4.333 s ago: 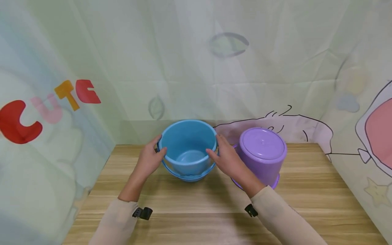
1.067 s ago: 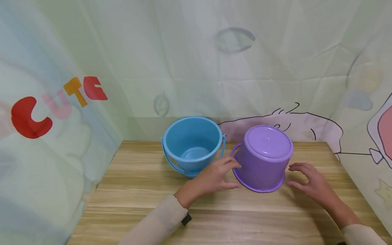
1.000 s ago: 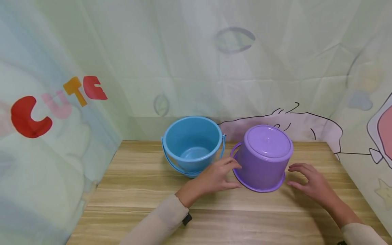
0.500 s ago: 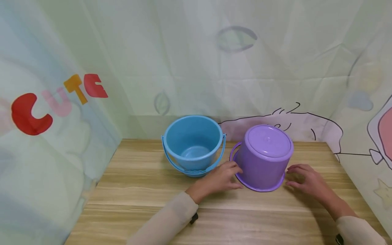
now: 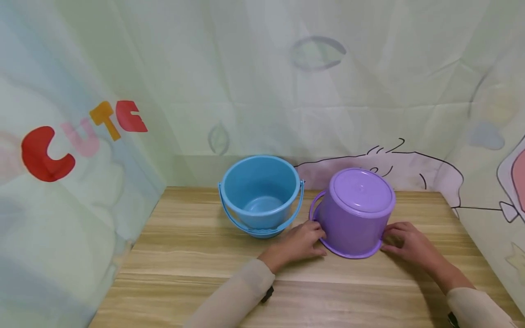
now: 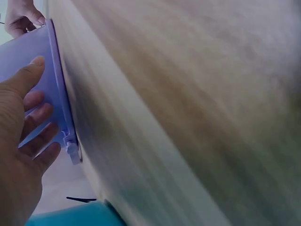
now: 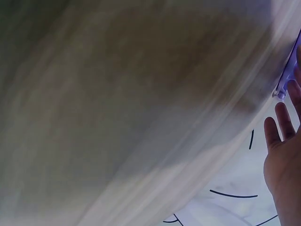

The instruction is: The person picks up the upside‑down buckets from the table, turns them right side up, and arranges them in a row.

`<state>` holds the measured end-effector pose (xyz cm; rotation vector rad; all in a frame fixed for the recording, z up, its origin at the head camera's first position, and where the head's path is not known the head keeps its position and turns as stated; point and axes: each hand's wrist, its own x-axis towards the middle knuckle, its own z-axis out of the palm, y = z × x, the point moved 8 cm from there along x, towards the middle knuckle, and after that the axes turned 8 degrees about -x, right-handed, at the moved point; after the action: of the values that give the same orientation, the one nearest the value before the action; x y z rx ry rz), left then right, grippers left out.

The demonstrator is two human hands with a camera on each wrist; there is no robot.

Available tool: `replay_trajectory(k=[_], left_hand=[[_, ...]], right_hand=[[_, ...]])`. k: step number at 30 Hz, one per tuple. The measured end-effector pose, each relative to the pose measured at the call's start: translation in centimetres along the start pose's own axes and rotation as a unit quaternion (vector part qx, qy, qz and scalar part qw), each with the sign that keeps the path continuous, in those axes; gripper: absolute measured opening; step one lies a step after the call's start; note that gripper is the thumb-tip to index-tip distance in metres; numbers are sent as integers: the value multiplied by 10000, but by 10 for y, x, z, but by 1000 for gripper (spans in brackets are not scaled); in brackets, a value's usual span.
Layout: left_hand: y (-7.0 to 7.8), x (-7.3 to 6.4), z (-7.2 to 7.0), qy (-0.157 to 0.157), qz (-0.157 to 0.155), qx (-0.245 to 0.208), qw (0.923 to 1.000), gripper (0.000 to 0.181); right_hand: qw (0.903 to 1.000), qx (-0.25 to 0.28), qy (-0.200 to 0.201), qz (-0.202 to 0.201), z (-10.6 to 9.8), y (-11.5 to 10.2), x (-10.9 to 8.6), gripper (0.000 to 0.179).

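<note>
A pale printed backdrop (image 5: 254, 86) hung behind a wooden table (image 5: 320, 300), where a purple bucket (image 5: 357, 218) stood upside down, right of an upright blue bucket (image 5: 261, 191). A person's left hand (image 5: 301, 241) and right hand (image 5: 410, 246) flanked the purple bucket low down, fingers relaxed and loosely bent; whether they touched it could not be told.

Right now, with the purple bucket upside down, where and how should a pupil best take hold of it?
Probably by the rim, low down, one hand from the left and one from the right. The purple bucket stands base up, so its flared rim gives an edge to grip, while the wall looks smooth. The left hand and right hand are at those sides.
</note>
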<state>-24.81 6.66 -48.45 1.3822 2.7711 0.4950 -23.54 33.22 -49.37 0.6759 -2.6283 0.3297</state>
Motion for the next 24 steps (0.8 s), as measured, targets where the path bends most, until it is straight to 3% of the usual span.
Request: replay_trajectory(k=[7,16,24], left_hand=[[-6,6,8,19,-3,136,9999,28],[-11,11,12,90,35,101,9999,18],[-13,14,13,107,-35,-33,9999,12]], right_hand=[[9991,-24,265,-334,0,-2,0,34],[9985,-258,-46,-488,4,-3,5,29],[9973,-277,-21,-678,5,-4,7,31]])
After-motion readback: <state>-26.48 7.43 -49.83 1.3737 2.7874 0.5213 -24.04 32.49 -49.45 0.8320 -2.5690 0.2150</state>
